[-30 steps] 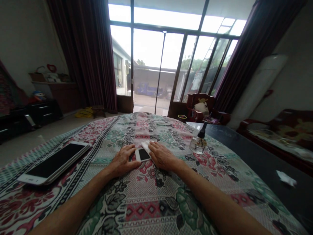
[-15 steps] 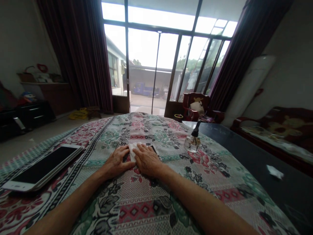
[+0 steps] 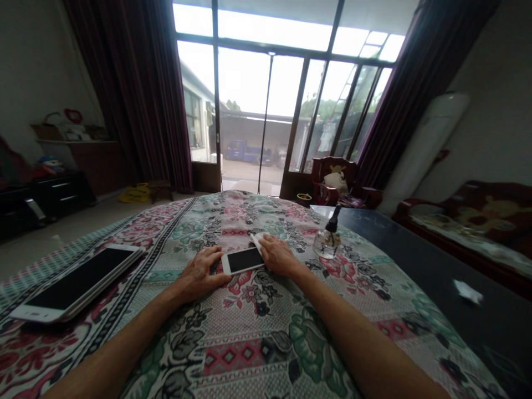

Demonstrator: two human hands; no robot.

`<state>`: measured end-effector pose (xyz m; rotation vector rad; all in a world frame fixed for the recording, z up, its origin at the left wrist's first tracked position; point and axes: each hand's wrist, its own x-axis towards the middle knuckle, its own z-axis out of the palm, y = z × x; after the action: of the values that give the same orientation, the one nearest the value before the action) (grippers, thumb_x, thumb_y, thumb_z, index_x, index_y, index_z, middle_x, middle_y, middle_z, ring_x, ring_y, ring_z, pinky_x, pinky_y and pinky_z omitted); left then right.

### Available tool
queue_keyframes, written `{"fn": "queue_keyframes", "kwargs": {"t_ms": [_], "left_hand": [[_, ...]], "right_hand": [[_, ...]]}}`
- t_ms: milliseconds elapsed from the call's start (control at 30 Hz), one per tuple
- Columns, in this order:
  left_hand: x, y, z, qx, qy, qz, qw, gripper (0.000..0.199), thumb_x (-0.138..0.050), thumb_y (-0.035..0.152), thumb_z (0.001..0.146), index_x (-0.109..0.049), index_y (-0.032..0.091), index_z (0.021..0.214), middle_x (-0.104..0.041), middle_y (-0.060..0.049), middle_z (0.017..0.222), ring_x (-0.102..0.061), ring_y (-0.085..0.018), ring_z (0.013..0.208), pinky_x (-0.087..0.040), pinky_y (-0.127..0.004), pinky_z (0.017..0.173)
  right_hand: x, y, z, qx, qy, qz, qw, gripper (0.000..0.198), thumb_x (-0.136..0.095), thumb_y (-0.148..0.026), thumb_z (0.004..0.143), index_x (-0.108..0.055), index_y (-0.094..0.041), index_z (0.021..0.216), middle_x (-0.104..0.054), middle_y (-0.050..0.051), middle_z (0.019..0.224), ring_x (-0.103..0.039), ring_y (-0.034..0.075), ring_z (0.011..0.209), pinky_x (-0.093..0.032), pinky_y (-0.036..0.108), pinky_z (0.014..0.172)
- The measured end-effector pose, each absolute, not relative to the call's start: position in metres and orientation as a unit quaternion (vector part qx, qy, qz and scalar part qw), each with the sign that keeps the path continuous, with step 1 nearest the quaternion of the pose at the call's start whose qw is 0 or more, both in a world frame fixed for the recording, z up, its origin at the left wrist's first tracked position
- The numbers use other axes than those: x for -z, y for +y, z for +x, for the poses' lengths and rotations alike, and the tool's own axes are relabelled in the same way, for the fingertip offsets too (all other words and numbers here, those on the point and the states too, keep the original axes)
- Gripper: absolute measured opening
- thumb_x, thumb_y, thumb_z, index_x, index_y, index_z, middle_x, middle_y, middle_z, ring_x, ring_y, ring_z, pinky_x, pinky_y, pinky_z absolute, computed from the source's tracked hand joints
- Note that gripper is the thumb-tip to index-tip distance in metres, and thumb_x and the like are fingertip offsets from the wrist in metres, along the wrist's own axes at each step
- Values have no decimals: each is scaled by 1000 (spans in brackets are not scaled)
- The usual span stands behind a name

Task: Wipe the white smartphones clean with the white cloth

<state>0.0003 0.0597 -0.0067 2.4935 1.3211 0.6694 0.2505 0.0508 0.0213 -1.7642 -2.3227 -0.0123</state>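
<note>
A white smartphone (image 3: 244,260) with a dark screen lies flat on the patterned tablecloth. My left hand (image 3: 201,272) grips its left end, thumb at the near corner and fingers at the far one. At the other end, my right hand (image 3: 279,254) presses a folded white tissue (image 3: 256,239) onto the phone; most of the tissue is hidden under the fingers. To the right of that hand stands a clear bottle (image 3: 327,244) with a black top, upright on the cloth.
Several stacked phones or tablets (image 3: 83,282) lie at the left. A crumpled white tissue (image 3: 468,291) rests on the dark tabletop (image 3: 440,266) at the right. Beyond the table are a wooden armchair (image 3: 332,169), a wooden sofa (image 3: 490,216) and glass doors.
My right hand has slid right with the tissue, from the phone's left end to its right end, uncovering the screen. My left hand has stayed in place.
</note>
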Motion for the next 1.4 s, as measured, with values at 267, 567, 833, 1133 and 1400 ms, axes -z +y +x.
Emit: {"fn": "queue_keyframes", "kwargs": {"t_ms": [267, 567, 833, 1133, 1400], "left_hand": [[7, 60, 1, -229, 461, 849, 117, 59, -63, 51, 73, -59, 18, 122, -50, -13, 140, -43, -33, 131, -31, -49, 111], [4, 57, 4, -227, 474, 843, 116, 61, -66, 46, 70, -61, 13, 120, -50, -17, 139, -44, -32, 130, -33, -43, 110], [10, 60, 3, -242, 468, 843, 110, 61, -65, 51, 70, -61, 17, 120, -50, -13, 141, -43, -34, 131, -33, -47, 110], [8, 59, 3, -230, 475, 842, 110, 64, -64, 53, 69, -61, 15, 121, -49, -15, 141, -42, -35, 131, -32, -48, 111], [4, 56, 3, -231, 475, 841, 121, 59, -65, 49, 70, -61, 19, 120, -50, -13, 141, -43, -34, 130, -34, -49, 109]], "right_hand": [[-16, 48, 235, 6, -789, -599, 140, 39, -32, -21, 95, -52, -14, 128, -44, 16, 143, -39, 26, 131, -30, 44, 107], [-15, 42, 206, 10, -807, -573, 143, 41, -33, -21, 94, -50, -10, 130, -44, 17, 143, -37, 27, 132, -28, 44, 109], [-13, 43, 180, 38, -838, -519, 160, 30, -35, -25, 95, -60, -19, 110, -57, 11, 127, -50, 25, 117, -38, 39, 99], [-16, 48, 188, 38, -847, -505, 161, 25, -39, -25, 97, -62, -24, 106, -63, 6, 111, -55, 21, 105, -42, 34, 91], [-17, 63, 226, 25, -812, -558, 169, 29, -38, -23, 97, -66, -22, 104, -65, 7, 109, -57, 19, 102, -41, 31, 90]]}}
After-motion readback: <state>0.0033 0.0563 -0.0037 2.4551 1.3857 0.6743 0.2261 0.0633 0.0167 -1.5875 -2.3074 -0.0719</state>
